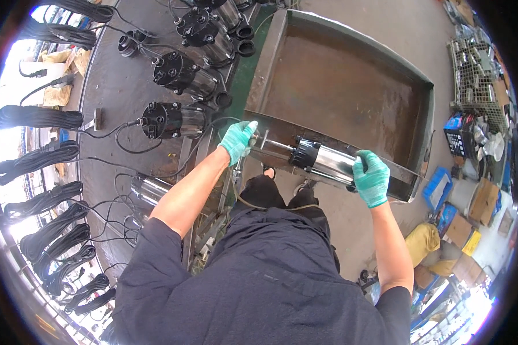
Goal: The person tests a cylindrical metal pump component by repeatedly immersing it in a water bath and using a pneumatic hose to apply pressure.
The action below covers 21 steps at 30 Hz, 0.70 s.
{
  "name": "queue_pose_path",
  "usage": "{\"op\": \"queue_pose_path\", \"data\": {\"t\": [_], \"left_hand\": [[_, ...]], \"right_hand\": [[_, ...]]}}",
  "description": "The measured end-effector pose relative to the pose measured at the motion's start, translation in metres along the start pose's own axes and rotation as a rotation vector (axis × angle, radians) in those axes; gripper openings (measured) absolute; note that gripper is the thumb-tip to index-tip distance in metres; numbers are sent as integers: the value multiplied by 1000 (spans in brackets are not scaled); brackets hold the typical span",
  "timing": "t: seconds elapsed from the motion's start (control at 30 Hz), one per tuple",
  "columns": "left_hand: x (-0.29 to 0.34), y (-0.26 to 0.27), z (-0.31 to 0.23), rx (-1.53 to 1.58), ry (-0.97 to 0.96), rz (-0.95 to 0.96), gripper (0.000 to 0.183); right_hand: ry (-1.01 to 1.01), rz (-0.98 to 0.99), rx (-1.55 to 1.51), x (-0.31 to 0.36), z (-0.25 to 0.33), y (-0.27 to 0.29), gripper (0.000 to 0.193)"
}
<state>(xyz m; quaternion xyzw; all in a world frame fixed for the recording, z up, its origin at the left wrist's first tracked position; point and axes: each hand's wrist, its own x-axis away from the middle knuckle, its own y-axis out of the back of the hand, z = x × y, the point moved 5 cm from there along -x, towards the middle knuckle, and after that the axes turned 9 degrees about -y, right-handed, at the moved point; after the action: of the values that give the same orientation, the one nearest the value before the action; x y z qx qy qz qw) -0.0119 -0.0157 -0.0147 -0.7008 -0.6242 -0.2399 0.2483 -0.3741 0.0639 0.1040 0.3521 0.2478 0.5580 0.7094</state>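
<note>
Both my hands wear pale green gloves. A submersible pump, a silver cylinder with a black end, lies level in front of me, over the near edge of a big metal trough. My right hand grips its right end, thumb on top. From the black end a thin metal rod runs left to a small crossbar. At the rod's left end my left hand is closed around a metal fitting, most of which the glove hides. A thin hose hangs below that hand.
The rectangular metal trough lies beyond the pump. On the workbench at left stand several similar pumps, with coiled black cables along its far-left edge. Boxes, a blue crate and a wire basket line the right.
</note>
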Motion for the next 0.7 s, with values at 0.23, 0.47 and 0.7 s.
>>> {"op": "queue_pose_path", "data": {"t": [0.23,0.47,0.7], "left_hand": [[-1,-6,-10,-59,58,7,28],[0,-1,-5,-65,50,15,28],[19,3,-21,302,-154,-198,25]], "right_hand": [[-40,-23,3,-2,-2,-3,15],[-22,-35,5,-1,-1,-3,17],[365,-161,179,25,20,16,20]]}}
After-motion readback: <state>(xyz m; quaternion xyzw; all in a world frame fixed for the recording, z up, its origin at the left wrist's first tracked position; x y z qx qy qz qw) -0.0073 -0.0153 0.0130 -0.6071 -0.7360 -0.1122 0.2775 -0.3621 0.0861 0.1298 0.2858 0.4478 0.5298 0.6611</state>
